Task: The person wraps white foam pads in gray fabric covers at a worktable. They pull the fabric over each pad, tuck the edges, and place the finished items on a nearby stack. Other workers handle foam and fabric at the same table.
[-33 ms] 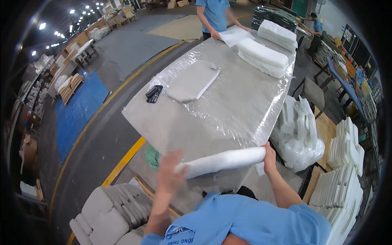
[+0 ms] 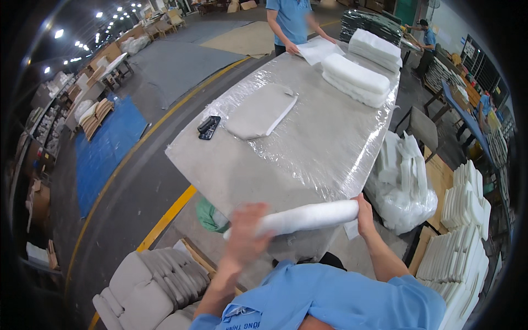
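Observation:
A long white padded piece point(image 2: 308, 216), like a cushion wrapped in soft batting, lies along the near edge of the plastic-covered table point(image 2: 231, 170). My right hand point(image 2: 365, 216) grips its right end, fingers wrapped round it. Over its left end is my left hand point(image 2: 247, 234), blurred, with fingers stretched out flat against the padding. Farther off on the table rests a grey rounded cushion piece point(image 2: 258, 113) with a white edge. A black hand tool point(image 2: 208, 127) lies left of it.
Across the table a person in a blue shirt point(image 2: 291, 25) handles a white sheet point(image 2: 320, 50). White padding stacks point(image 2: 357, 77) stand at the far right. Grey cushions point(image 2: 143, 291) are piled at my lower left, white pads point(image 2: 456, 253) at my right. A plastic-wrapped bundle point(image 2: 404, 187) sits beside the table.
My left hand has moved a little to the right along the padded piece. My right hand keeps its hold on the other end.

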Demonstrator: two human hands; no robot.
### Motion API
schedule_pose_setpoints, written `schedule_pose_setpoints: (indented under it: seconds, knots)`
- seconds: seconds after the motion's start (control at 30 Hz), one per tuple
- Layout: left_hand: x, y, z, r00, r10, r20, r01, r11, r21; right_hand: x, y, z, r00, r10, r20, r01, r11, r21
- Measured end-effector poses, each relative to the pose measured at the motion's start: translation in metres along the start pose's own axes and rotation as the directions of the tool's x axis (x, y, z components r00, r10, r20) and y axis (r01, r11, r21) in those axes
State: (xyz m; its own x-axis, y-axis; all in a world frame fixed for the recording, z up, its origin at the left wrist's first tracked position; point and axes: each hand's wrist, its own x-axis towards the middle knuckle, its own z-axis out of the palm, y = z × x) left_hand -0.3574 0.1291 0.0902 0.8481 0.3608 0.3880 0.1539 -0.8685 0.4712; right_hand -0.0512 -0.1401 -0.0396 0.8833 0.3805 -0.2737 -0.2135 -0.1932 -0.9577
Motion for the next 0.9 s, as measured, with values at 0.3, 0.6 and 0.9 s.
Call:
schedule_pose_setpoints:
  seconds: [0.3,0.6,0.9]
  knots:
    - [0.044,0.023,0.078,0.765,-0.072,0.64,0.009,0.995,0.102,0.141,-0.085,0.072,0.812,-0.079,0.579,0.466,0.684,-0.561]
    - [0.011,-0.001,0.118,0.85,-0.019,0.526,0.039,0.999,-0.027,0.27,-0.085,0.354,0.626,-0.289,0.724,0.766,0.402,-0.502]
    - [-0.008,-0.01,0.128,0.933,0.028,0.359,-0.003,0.998,-0.07,0.287,-0.069,0.407,0.606,-0.384,0.697,0.781,0.117,-0.614]
